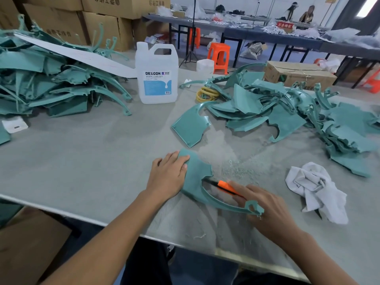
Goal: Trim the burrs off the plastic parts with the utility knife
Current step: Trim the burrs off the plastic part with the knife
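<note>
Teal plastic part point(195, 177) lies on the surface point(82, 161). On the part's left end, the left grip point(166, 177) presses down, fingers straight. At the part's curved notch, the right grip point(265, 206) is curled round the orange utility knife point(225, 185). A slip could cut the near left fingers or gouge the part.

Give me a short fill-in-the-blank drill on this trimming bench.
While the left hand presses the plastic part down, the right hand grips a utility knife with an ____ body.
The white jug behind them is labelled ____.
The crumpled white rag lies on the ____ side of the right hand.
Missing words: orange; DEXCON; right.
</note>
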Tool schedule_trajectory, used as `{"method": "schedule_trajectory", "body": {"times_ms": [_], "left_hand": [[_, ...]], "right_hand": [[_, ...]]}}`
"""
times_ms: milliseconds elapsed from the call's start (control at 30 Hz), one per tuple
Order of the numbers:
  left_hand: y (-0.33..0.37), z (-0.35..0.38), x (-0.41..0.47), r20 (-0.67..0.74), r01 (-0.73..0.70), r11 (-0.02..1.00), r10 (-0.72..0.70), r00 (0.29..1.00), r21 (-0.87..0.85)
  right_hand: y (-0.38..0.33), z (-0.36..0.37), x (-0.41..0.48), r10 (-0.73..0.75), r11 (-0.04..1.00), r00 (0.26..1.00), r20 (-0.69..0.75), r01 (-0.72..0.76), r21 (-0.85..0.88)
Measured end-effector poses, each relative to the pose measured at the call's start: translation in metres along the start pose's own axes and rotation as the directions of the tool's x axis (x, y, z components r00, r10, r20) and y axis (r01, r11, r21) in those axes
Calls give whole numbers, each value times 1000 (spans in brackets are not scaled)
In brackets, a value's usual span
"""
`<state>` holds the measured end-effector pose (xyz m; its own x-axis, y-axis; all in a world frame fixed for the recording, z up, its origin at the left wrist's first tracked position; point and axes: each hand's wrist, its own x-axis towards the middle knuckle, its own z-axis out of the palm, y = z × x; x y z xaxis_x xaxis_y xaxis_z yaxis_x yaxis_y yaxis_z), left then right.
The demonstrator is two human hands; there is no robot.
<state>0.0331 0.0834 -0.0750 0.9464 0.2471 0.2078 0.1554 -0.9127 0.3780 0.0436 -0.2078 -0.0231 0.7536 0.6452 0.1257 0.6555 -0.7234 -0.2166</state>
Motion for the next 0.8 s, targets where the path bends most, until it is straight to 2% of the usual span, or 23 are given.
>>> {"method": "schedule_trajectory", "body": {"times_ms": [100,167,367,500,633,800], "left_hand": [[1,2,0,-11,13,1000,-13,1000,1],[1,3,1,-24,14,1000,-14,1000,6],[0,4,1,-28,12,1000,-12,1000,12],[0,4,0,-22,17,1000,-17,1000,-6],[1,4,0,-22,18,1000,-18,1000,1],[1,3,0,-13,17,1000,-17,1000,-6]], "right_hand": [[-6,5,-6,77,995,990,-122,-67,80],[-12,9,-7,106,988,983,-150,-88,124],[-10,15,-3,161,987,986,-43,-161,8],[-8,18,5,256,967,965,-63,-256,0],[-16,21,1,233,971,972,-36,-231,59],[-13,16,5,281,960,959,-45,-281,3]]}}
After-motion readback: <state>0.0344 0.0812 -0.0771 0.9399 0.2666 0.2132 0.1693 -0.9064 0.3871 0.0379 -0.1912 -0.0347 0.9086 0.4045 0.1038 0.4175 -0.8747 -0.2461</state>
